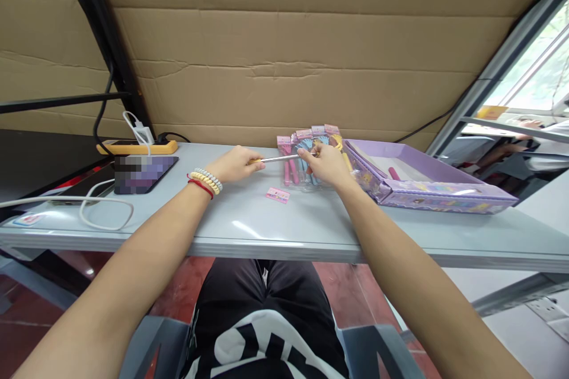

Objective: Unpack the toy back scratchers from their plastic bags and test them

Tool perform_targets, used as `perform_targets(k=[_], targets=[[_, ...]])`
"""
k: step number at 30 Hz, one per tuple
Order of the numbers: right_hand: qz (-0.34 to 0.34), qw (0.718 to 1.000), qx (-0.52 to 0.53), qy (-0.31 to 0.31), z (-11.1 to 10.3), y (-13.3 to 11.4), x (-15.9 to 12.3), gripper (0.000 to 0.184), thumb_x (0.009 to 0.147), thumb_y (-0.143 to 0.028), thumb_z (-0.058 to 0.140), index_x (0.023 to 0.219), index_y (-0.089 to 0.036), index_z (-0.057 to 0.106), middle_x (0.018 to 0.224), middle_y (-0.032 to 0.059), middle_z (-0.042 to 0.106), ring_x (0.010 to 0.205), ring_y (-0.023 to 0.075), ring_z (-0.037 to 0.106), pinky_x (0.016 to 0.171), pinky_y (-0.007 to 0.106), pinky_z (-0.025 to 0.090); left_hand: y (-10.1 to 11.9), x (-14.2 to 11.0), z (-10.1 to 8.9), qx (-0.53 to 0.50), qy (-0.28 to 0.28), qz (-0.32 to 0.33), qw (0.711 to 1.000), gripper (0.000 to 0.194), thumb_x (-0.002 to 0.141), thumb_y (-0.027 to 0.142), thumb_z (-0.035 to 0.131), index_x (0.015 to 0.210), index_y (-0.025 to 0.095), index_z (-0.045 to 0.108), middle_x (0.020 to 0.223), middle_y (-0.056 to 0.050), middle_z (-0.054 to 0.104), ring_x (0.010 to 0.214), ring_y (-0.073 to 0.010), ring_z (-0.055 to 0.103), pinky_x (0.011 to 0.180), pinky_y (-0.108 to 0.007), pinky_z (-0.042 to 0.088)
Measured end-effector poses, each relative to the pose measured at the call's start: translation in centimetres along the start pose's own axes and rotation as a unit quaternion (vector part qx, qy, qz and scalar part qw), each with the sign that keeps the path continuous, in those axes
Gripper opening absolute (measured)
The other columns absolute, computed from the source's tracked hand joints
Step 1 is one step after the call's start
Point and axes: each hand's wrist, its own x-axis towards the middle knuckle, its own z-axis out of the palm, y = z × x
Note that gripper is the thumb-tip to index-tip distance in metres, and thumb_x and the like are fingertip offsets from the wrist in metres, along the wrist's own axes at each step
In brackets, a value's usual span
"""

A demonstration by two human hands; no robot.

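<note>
My left hand (235, 164) and my right hand (326, 164) hold a thin rod-like tool (278, 159) level between them, each pinching one end; it looks silver with a yellow tip at the left. Just behind the tool lies a clear packet of pink and blue pens (302, 157) with pink header cards. A small pink label (278, 195) lies flat on the grey table (284, 225) in front of the packet. My left wrist carries bead bracelets and a red string.
An open purple box (427, 180) with a pink item inside lies at the right. At the left are a dark phone (142, 173), a white cable (93, 213) and a yellow power strip (137, 147). A cardboard wall stands behind the table. Another person's arm shows at far right.
</note>
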Motion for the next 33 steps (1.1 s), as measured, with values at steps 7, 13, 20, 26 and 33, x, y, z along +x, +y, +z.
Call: perform_targets(k=[7, 13, 20, 26, 33], targets=[[-0.042, 0.998, 0.043, 0.011, 0.25, 0.2, 0.01, 0.036, 0.083, -0.051, 0.053, 0.067, -0.021, 0.044, 0.051, 0.0002, 0.062, 0.053, 0.0135, 0.054, 0.058, 0.025, 0.035, 0.2, 0.06, 0.14, -0.009, -0.034, -0.007, 0.999, 0.033, 0.086, 0.036, 0.043, 0.06, 0.017, 0.047, 0.05, 0.004, 0.035, 0.049, -0.0091, 0.029, 0.051, -0.026, 0.025], [-0.036, 0.999, 0.035, -0.002, 0.11, 0.1, -0.07, 0.035, 0.084, -0.05, 0.053, 0.067, -0.02, 0.046, 0.05, 0.0009, 0.062, 0.054, 0.0136, 0.054, 0.058, 0.025, 0.035, 0.21, 0.04, 0.14, 0.001, -0.016, 0.002, 1.0, 0.032, 0.087, 0.037, 0.042, 0.062, 0.018, 0.05, 0.05, 0.004, 0.034, 0.048, -0.0099, 0.03, 0.052, -0.026, 0.025], [0.002, 0.998, 0.044, -0.049, -0.4, -0.32, -0.38, 0.035, 0.084, -0.049, 0.054, 0.067, -0.019, 0.047, 0.05, 0.0009, 0.062, 0.05, 0.0131, 0.054, 0.054, 0.024, 0.037, 0.35, -0.02, 0.2, 0.055, -0.035, 0.006, 0.998, 0.033, 0.089, 0.035, 0.041, 0.071, 0.018, 0.062, 0.051, 0.0, 0.049, 0.049, -0.0129, 0.04, 0.053, -0.027, 0.028], [0.025, 0.994, 0.074, -0.07, -0.32, -0.38, -0.34, 0.036, 0.083, -0.05, 0.056, 0.066, -0.02, 0.047, 0.051, 0.0006, 0.062, 0.045, 0.0122, 0.052, 0.05, 0.024, 0.037, 0.59, -0.07, 0.24, 0.115, -0.026, 0.007, 0.993, 0.032, 0.09, 0.034, 0.039, 0.079, 0.018, 0.064, 0.059, -0.004, 0.056, 0.055, -0.0155, 0.046, 0.054, -0.028, 0.028], [0.009, 0.998, 0.04, -0.057, -0.4, -0.55, -0.47, 0.039, 0.082, -0.052, 0.056, 0.063, -0.019, 0.049, 0.048, 0.0007, 0.06, 0.049, 0.0123, 0.053, 0.053, 0.024, 0.038, 0.43, 0.12, 0.41, 0.014, -0.025, -0.012, 1.0, 0.034, 0.088, 0.035, 0.042, 0.062, 0.017, 0.054, 0.051, 0.002, 0.044, 0.049, -0.0104, 0.035, 0.052, -0.026, 0.027]])
